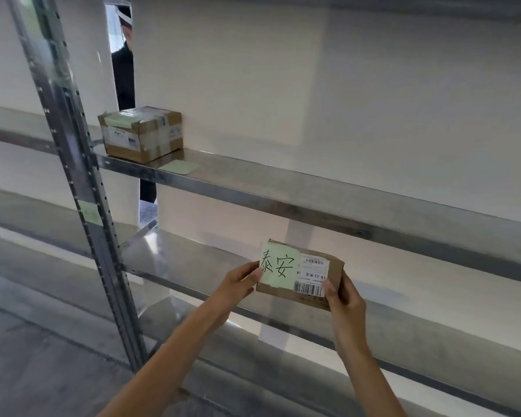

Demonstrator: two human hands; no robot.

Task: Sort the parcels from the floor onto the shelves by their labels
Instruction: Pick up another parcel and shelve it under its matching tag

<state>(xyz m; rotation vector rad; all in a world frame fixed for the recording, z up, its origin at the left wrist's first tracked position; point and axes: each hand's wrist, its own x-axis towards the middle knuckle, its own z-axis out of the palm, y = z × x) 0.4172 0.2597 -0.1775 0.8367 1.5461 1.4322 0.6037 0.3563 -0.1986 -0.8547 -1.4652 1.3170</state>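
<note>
Label-reading step: left hand [241, 284] and right hand [345, 296] pinch the parcel [319, 266] ends; next, match its note [278, 266] to a shelf [283, 188].

held parcel [301, 276]: brown cardboard, pale green note with black handwriting, white barcode label
shelved parcel [141, 133]: brown, clear tape, pale green note
shelves [283, 188]: silvery grey metal
wall [343, 100]: white
</note>
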